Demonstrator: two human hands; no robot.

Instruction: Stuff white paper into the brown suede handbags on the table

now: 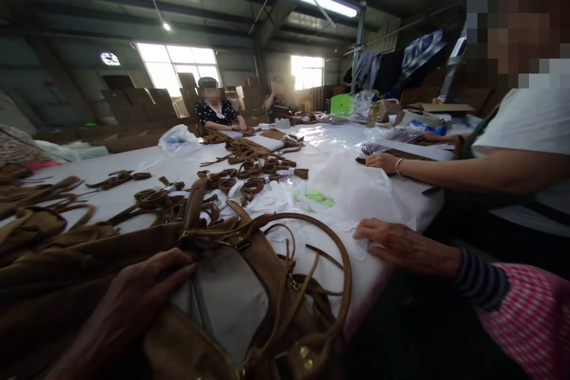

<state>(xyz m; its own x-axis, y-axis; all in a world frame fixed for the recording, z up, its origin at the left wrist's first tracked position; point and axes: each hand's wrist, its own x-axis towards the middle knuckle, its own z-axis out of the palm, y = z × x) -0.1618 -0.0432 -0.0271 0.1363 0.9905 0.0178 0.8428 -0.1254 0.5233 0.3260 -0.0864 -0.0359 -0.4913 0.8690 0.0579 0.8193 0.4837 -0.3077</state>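
A brown handbag (307, 314) lies unzipped before me, its pale grey lining (229, 294) showing and its round handle (345, 273) standing up. My left hand (146, 285) is closed on the near-left edge of the bag's opening, thumb toward the lining. To the right, over the table edge, my right hand (401, 243) has its fingers bent at a thin white sheet (361, 247), which appears pinched between fingers and thumb. Beside it rests a heap of translucent white plastic (356, 184). Thin brown straps with a tassel hang over the bag's front.
Coiled brown straps (253, 184) and white paper slips cover the middle of the table (312, 139). More brown bags (35, 249) are piled at left. A co-worker's arm (445, 172) reaches in from the right. Two people sit across the table, with cardboard boxes (138, 107) behind.
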